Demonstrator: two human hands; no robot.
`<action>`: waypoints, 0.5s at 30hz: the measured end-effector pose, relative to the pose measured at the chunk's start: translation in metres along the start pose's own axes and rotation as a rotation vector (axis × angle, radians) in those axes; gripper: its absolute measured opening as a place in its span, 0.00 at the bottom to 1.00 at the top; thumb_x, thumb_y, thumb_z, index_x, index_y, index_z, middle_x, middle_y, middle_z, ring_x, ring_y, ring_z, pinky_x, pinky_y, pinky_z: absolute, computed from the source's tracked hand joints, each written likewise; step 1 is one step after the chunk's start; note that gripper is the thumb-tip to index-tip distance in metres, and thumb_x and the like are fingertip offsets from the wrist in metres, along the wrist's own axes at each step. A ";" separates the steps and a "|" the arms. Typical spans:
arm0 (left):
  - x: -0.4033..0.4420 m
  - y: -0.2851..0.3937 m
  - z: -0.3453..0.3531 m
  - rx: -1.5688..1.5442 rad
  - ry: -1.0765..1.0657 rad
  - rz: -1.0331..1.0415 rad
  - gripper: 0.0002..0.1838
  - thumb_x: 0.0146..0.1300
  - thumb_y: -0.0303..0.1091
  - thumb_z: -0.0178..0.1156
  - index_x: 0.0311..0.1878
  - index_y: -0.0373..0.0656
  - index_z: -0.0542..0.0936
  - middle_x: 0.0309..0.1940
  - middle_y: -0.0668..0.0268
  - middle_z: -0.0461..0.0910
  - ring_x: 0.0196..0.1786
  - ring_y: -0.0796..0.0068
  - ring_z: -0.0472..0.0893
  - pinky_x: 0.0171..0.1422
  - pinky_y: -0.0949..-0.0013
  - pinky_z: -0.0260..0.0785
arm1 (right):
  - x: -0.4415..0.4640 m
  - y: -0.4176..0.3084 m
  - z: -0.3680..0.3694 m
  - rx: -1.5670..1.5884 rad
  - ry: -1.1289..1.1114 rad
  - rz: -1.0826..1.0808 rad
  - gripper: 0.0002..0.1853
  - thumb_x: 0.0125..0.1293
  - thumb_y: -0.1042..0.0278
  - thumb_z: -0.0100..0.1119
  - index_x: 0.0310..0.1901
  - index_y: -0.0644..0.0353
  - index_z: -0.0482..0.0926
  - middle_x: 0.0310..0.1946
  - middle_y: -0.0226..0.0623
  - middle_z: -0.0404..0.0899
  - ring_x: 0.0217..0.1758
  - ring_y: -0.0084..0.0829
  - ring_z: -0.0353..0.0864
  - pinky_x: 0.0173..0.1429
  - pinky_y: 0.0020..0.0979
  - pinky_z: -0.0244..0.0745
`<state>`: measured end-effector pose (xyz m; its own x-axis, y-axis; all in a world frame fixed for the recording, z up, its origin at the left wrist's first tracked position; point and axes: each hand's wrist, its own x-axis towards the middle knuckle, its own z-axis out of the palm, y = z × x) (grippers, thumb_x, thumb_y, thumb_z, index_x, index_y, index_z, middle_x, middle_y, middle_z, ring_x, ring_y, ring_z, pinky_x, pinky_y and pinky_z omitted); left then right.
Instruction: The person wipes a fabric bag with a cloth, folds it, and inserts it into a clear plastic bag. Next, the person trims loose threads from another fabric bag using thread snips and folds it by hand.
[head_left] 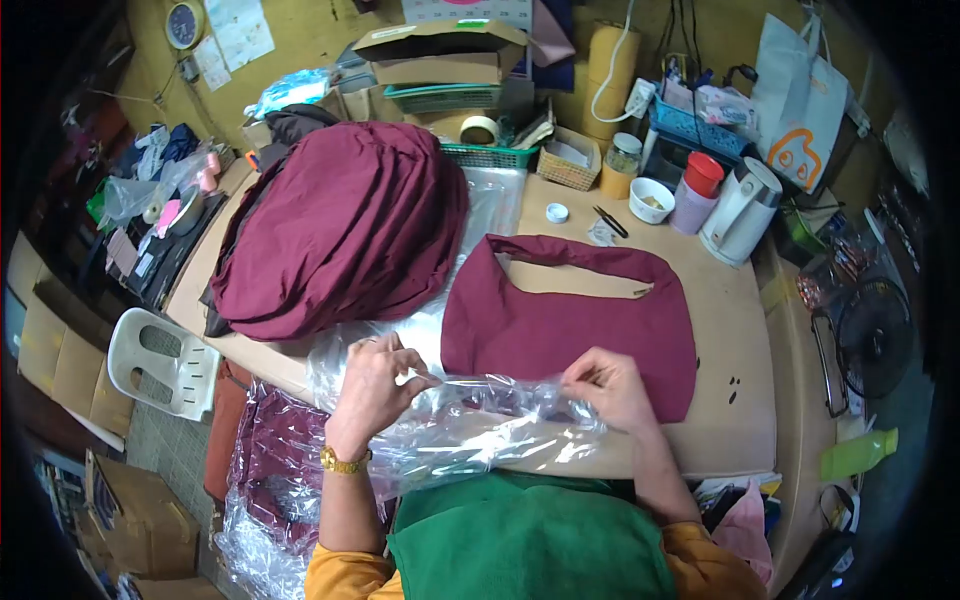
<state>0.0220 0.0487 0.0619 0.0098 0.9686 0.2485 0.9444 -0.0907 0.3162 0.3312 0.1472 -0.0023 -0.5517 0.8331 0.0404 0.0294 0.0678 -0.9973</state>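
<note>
A clear plastic bag [490, 425] is stretched between my two hands at the table's front edge. My left hand [385, 378] pinches its left end, fingers closed. At its right end my right hand [605, 385] pinches the plastic between thumb and fingertips. Just behind the plastic a maroon cloth bag [560, 325] lies flat, its strap loop toward the back. The plastic overlaps the cloth bag's lower edge; whether any cloth is inside it I cannot tell. A large pile of maroon cloth [345, 230] stands to the left on the table.
Clear plastic sheets [480, 215] lie beside the pile. Farther back are black tweezers [611, 221], a white bowl [651, 201], a red cup [703, 174] and a kettle [742, 212]. Plastic-wrapped maroon items [275, 470] sit below the table's left edge, near a white stool [163, 363].
</note>
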 end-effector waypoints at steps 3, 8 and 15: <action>0.005 -0.002 0.002 -0.214 0.132 0.019 0.16 0.52 0.43 0.75 0.30 0.41 0.83 0.18 0.65 0.71 0.29 0.64 0.78 0.37 0.61 0.65 | 0.000 -0.009 -0.024 0.033 0.137 -0.030 0.07 0.63 0.82 0.64 0.41 0.65 0.78 0.34 0.36 0.84 0.37 0.20 0.82 0.44 0.23 0.78; 0.017 0.031 -0.004 -0.394 -0.009 -0.079 0.19 0.55 0.45 0.74 0.31 0.38 0.82 0.12 0.63 0.67 0.16 0.74 0.65 0.24 0.66 0.57 | -0.007 -0.063 0.018 -0.528 0.402 -0.326 0.19 0.61 0.69 0.69 0.51 0.63 0.76 0.43 0.47 0.83 0.47 0.39 0.84 0.52 0.39 0.78; 0.008 0.022 -0.008 -0.424 -0.064 -0.150 0.17 0.55 0.44 0.76 0.30 0.38 0.84 0.10 0.68 0.64 0.16 0.83 0.60 0.21 0.69 0.50 | -0.006 -0.037 0.003 -0.686 -0.075 0.042 0.11 0.59 0.69 0.68 0.42 0.64 0.84 0.29 0.43 0.85 0.35 0.34 0.88 0.43 0.32 0.81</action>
<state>0.0402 0.0520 0.0785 -0.0841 0.9894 0.1186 0.7189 -0.0222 0.6948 0.3306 0.1381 0.0338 -0.5941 0.8039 -0.0267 0.5592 0.3890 -0.7322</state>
